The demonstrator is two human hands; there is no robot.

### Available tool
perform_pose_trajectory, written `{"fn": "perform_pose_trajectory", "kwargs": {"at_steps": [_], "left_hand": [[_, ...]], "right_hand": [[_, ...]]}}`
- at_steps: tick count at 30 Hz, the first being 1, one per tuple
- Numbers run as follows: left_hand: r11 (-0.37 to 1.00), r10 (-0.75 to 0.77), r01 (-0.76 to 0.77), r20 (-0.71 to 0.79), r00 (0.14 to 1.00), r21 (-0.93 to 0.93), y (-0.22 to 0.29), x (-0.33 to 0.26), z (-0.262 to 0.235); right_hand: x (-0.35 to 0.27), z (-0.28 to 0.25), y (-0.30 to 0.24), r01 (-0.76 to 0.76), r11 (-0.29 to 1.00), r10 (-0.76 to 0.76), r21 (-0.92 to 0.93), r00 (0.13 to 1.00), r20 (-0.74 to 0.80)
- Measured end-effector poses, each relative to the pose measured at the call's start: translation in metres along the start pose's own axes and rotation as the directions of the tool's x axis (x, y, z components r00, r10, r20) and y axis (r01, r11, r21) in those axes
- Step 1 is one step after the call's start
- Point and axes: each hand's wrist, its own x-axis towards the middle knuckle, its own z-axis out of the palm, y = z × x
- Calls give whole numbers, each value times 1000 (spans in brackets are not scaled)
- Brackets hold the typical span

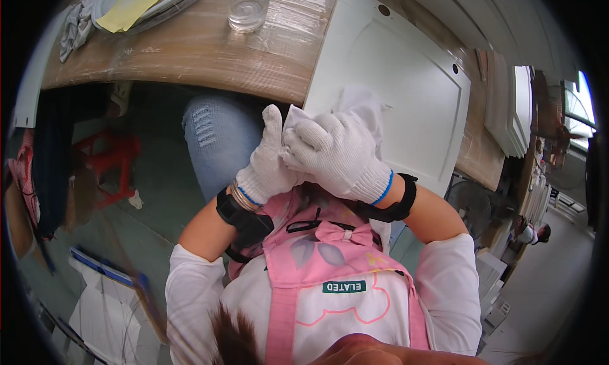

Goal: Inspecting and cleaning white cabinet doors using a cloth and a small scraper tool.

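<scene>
Both my hands wear white knitted gloves with blue cuffs and meet in front of my chest. My left hand points its thumb upward; its other fingers are hidden behind the right hand. The curled fingers of my right hand close over the left one. Between them pokes a pale corner of white cloth, mostly covered by the gloves. Just beyond my right hand, another white cloth lies crumpled on a white door panel with a recessed centre and two dark round holes.
The panel rests on a film-wrapped brown table. A clear jar, a yellow cloth on a round tray and a grey rag are at the far left. A red stool stands on the floor. Stacked white panels are at the right.
</scene>
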Motion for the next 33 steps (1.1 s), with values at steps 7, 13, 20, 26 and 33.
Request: {"fn": "perform_pose_trajectory", "kwargs": {"at_steps": [7,13,20,26,33], "left_hand": [[999,-9,9,10,1000,-38,-4,-1,17],[991,41,-18,-176,983,132,-11,-4,36],[999,47,-45,-73,996,27,-10,6,17],[983,85,-56,-167,982,175,-12,-7,32],[972,128,-87,-176,976,219,-15,-3,39]], "right_hand": [[-155,-25,21,-239,970,241,-48,970,42],[-148,-15,-6,-335,933,315,-127,936,-154],[-101,16,-23,-366,928,347,-60,914,-212],[-271,-18,30,-673,738,647,44,688,-329],[-381,-63,54,-983,177,942,-46,183,-282]]}}
